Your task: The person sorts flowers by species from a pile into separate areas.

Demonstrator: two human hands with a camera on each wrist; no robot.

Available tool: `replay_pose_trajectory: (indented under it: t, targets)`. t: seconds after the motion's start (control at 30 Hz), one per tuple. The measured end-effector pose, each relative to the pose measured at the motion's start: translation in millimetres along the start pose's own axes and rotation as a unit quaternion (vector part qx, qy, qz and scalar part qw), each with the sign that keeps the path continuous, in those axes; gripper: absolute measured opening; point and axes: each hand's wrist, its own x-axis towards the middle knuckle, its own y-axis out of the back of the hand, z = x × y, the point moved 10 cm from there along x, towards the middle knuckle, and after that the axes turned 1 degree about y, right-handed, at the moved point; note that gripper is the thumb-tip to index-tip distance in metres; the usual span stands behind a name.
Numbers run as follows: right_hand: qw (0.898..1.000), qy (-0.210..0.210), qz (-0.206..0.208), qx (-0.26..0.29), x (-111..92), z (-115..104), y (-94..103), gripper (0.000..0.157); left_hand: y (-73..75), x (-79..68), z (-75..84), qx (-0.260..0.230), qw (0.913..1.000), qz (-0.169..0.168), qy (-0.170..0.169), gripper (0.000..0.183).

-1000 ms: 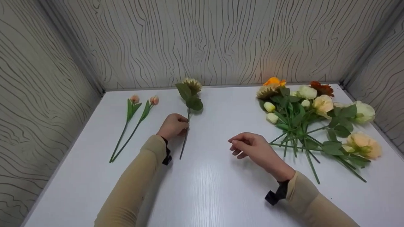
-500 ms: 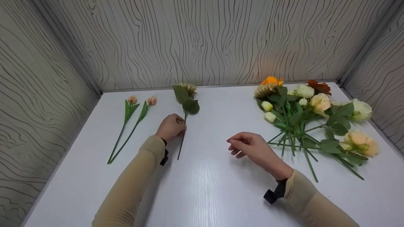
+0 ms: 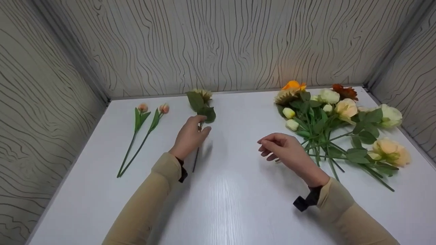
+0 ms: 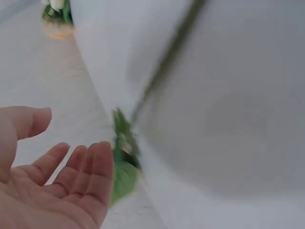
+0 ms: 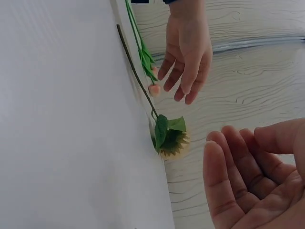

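A pale yellow sunflower [image 5: 172, 142] with broad green leaves lies on the white table [image 3: 231, 204], its bloom towards the back wall. Over its stem [image 4: 171, 55] is my left hand [image 3: 190, 136], raised off the table with thumb and fingers spread apart and nothing between them. Part of the stem is hidden behind that hand in the head view. My right hand [image 3: 287, 152] hovers to the right with loosely bent fingers, holding nothing. Two pink tulips, a left one [image 3: 143, 108] and a right one [image 3: 164, 109], lie left of the sunflower with their stem ends close together.
At the right lies a loose heap of flowers: another sunflower [image 3: 286, 96], an orange bloom [image 3: 293, 85], a rust-red flower [image 3: 344, 92], pale tulips [image 3: 292, 125], and cream and peach roses [image 3: 391, 151]. Their stems cross. Wood-patterned walls [image 3: 218, 44] enclose the table.
My left hand has let go of the sunflower's stem and lifted, its fingers opening. The sunflower has shifted slightly left. My right hand has moved a little to the right and away.
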Motion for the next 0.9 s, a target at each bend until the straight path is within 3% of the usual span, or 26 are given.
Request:
replay_pose_trajectory:
  t: [0.1, 0.2, 0.37, 0.5, 0.6, 0.77, 0.9]
  targets:
    - [1.0, -0.011, 0.02, -0.009, -3.7, 0.1, 23.6, 0.034, -17.4, -14.1, 29.0, 0.036, 0.9971, -0.007, -0.066, 0.051]
    - [0.998, -0.023, 0.041, -0.033, -8.7, 1.7, 54.6, 0.042, -38.0, -32.3, 58.3, 0.091, 0.9855, -0.029, -0.14, 0.056]
    - [0.991, -0.05, 0.091, -0.079, -16.8, 10.0, 122.7, 0.052, -73.1, -67.1, 102.4, 0.161, 0.9511, -0.05, -0.259, 0.061]
    - [0.981, -0.073, 0.129, -0.121, -20.6, 20.7, 178.4, 0.055, -104.3, -91.6, 127.8, 0.184, 0.9265, -0.077, -0.319, 0.062]
    - [0.975, -0.097, 0.138, -0.147, -20.5, 32.4, 209.2, 0.058, -124.5, -106.9, 142.0, 0.206, 0.9059, -0.095, -0.358, 0.062]
    - [0.965, -0.157, 0.123, -0.173, -16.2, 56.4, 232.1, 0.057, -143.2, -123.7, 155.8, 0.242, 0.8753, -0.102, -0.406, 0.062]
    - [0.959, -0.19, 0.105, -0.185, -7.8, 69.3, 232.5, 0.049, -149.6, -127.7, 157.1, 0.248, 0.8697, -0.111, -0.412, 0.061]
